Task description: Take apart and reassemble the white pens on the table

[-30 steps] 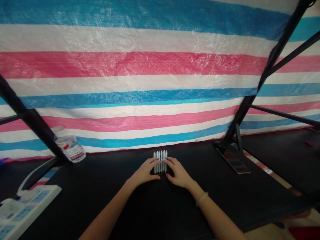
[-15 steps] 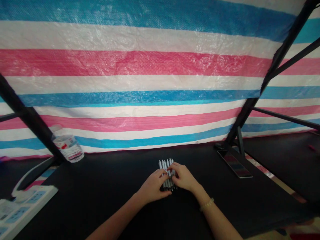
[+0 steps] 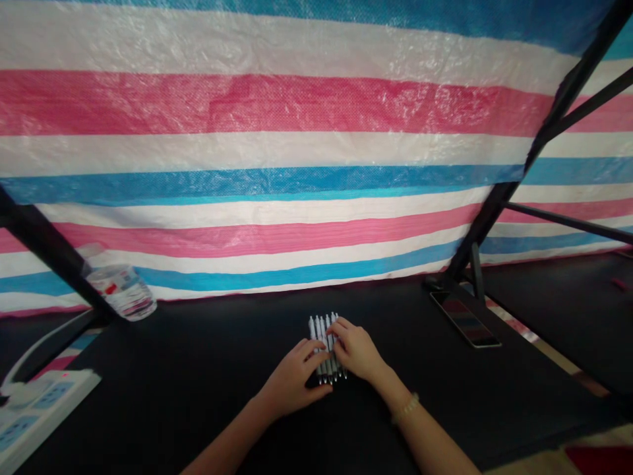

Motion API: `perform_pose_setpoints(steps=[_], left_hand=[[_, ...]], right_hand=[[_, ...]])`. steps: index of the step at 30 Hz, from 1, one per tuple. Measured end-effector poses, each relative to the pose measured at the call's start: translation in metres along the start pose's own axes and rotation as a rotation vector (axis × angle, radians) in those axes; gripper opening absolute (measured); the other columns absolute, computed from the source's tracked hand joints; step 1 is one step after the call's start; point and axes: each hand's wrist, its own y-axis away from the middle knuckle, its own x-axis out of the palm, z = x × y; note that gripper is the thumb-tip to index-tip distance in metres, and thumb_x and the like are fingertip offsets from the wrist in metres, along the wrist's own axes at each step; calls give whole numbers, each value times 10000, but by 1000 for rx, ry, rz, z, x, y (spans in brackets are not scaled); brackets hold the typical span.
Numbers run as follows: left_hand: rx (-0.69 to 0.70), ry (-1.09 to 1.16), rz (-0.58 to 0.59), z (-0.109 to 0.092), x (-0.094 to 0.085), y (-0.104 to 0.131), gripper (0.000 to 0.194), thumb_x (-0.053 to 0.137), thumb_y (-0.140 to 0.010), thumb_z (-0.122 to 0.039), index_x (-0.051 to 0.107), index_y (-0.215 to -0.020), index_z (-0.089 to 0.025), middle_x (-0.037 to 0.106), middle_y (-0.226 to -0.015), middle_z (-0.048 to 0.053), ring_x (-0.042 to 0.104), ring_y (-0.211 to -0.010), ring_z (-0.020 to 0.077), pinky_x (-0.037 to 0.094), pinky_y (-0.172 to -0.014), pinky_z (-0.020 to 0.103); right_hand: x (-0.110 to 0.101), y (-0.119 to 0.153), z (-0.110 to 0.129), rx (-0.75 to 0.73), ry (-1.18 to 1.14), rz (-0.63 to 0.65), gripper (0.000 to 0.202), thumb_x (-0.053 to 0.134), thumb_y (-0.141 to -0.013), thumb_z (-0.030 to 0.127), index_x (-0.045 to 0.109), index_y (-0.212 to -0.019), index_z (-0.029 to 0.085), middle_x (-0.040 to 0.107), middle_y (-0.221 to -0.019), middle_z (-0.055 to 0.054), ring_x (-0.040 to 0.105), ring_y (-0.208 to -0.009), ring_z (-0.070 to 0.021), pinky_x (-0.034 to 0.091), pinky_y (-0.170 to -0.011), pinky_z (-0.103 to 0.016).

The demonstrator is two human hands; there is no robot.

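Where slim white-and-grey pens (image 3: 326, 369) lie: rowed, ends uneven
Left hand (image 3: 298, 376): thumb and fingers apart
Right hand (image 3: 359, 351): bent, grip unclear

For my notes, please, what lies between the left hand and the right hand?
The head view shows a row of pale pens between the left hand and right hand.

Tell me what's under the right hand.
Partly under the right hand are pale pens, side by side on the black table; the parts and tabletop the hand covers cannot be seen.
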Motion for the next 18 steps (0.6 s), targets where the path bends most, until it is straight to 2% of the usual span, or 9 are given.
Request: perform_pose_setpoints(steps=[7,14,16,18], left_hand=[[-60,135,-127,3,-4,1,360,665,-829,-213,634,-1185,-256,654,-1180,98,631,-1076,257,523,-950,400],[-52,113,-85,1,-5,2,423,680,-788,-183,606,-1198,-253,632,-1169,96,607,-1068,260,505,-949,405],[-49,128,-72,1,-9,2,436,704,-750,-180,592,-1165,-251,612,-1169,91,591,-1061,260,501,-936,401],[-60,137,-61,1,-12,3,380,719,-716,-183,581,-1065,-238,598,-1123,82,583,-1007,252,507,-879,384]], right_hand=[[3,0,1,72,23,-56,265,487,-833,95,628,-1008,236,638,-972,-35,584,-654,-160,325,-599,-272],[-11,0,-1,100,-64,-35,241,478,-878,114,617,-1037,230,609,-969,-36,569,-673,-158,370,-632,-268],[-19,2,-5,84,-117,8,258,557,-871,166,600,-1116,236,593,-982,-28,568,-688,-158,405,-637,-258],[-26,6,-11,50,-169,73,495,739,-777,258,557,-1237,251,581,-1038,-23,584,-729,-163,447,-650,-249]])
